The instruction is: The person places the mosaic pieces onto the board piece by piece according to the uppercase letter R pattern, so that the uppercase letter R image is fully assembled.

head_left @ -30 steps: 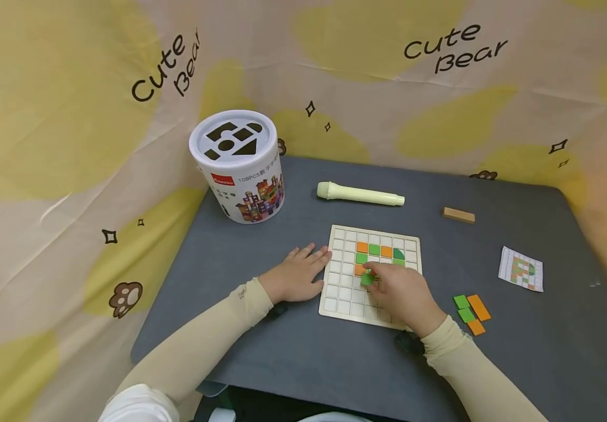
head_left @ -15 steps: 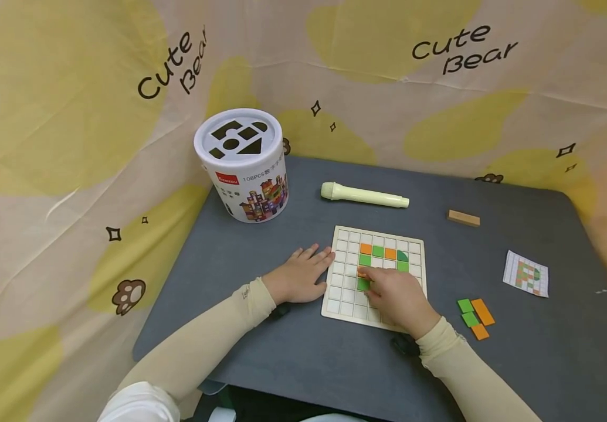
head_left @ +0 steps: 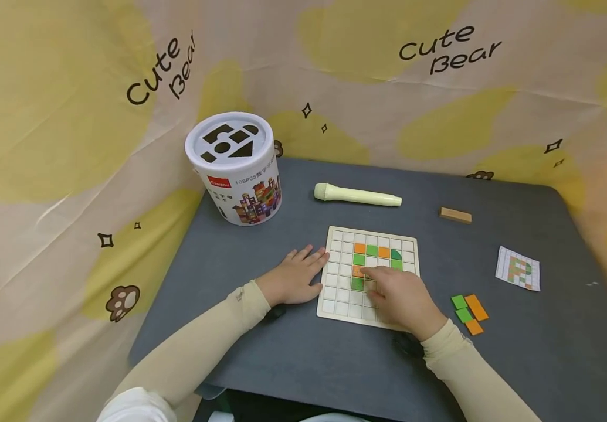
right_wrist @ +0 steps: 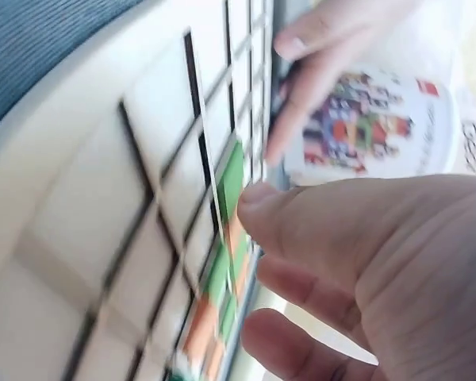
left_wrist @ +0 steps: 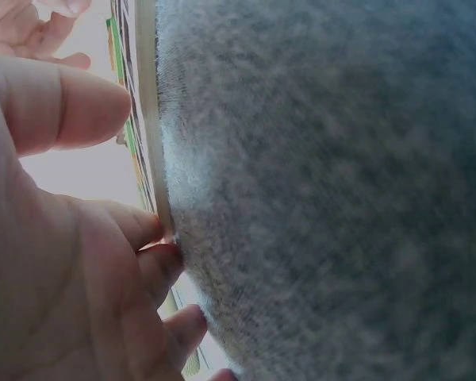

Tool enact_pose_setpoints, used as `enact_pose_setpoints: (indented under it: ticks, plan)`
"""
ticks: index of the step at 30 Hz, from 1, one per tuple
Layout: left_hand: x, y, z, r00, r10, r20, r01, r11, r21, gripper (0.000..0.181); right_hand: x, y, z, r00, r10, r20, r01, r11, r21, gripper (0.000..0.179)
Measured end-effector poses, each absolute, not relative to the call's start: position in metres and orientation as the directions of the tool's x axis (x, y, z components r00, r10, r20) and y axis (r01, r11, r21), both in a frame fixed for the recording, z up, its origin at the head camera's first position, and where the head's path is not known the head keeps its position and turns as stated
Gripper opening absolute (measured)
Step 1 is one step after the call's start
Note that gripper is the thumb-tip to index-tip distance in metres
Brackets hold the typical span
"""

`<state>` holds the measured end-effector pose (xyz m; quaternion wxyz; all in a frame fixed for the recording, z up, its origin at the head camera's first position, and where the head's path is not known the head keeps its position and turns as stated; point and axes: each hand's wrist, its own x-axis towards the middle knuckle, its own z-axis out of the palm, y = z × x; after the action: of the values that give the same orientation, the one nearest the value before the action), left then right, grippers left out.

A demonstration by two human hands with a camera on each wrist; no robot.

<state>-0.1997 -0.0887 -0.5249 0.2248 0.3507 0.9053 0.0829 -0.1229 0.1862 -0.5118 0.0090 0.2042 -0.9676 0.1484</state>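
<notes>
A wooden grid board (head_left: 335, 293) with white cells lies on the grey table, carrying several orange and green square tiles and one quarter-round green tile (head_left: 396, 255). My right hand (head_left: 403, 296) is over the board's lower right part, holding nothing. Its index fingertip is right at an orange tile (head_left: 357, 271), just above a green tile (head_left: 358, 284) lying in its cell. My left hand (head_left: 291, 280) rests on the table with fingers spread, fingertips at the board's left edge. In the left wrist view, the left fingertips (left_wrist: 168, 258) meet the board's side.
Several loose green and orange tiles (head_left: 475, 307) lie right of the board, with a printed pattern card (head_left: 518, 268) beyond them. A wooden block (head_left: 455, 215) and a pale yellow toy microphone (head_left: 358, 194) lie behind. A white lidded bucket (head_left: 240, 176) stands back left.
The green tile pinched by my right hand has been set into a cell below the orange tile and let go. My left hand stays at the board's edge.
</notes>
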Motion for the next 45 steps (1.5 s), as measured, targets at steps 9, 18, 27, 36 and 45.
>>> enact_pose_setpoints:
  ticks: [9, 18, 27, 36, 45]
  plan:
    - [-0.198, -0.095, -0.526, -0.661, 0.667, -0.342, 0.591, 0.745, 0.310, 0.074, -0.089, 0.261, -0.506, -0.991, -0.132, -0.017, -0.119, 0.935, -0.336, 0.054]
    - [-0.199, -0.093, -0.525, -0.656, 0.664, -0.359, 0.587, 0.748, 0.310, 0.075, -0.045, 0.312, -0.505, -0.992, 0.093, -0.084, 0.114, 0.953, -0.282, 0.063]
    - [-0.199, -0.094, -0.530, -0.664, 0.659, -0.353, 0.586, 0.752, 0.303, 0.075, -0.033, 0.320, -0.515, -0.978, 0.171, -0.118, 0.196, 0.945, -0.261, 0.067]
    - [-0.199, -0.094, -0.532, -0.666, 0.658, -0.351, 0.591, 0.753, 0.291, 0.075, -0.023, 0.326, -0.521, -0.976, 0.211, -0.053, 0.217, 0.932, -0.289, 0.061]
    - [-0.199, -0.091, -0.527, -0.660, 0.664, -0.352, 0.594, 0.747, 0.297, 0.074, -0.023, 0.323, -0.506, -0.977, 0.215, -0.012, 0.209, 0.930, -0.302, 0.055]
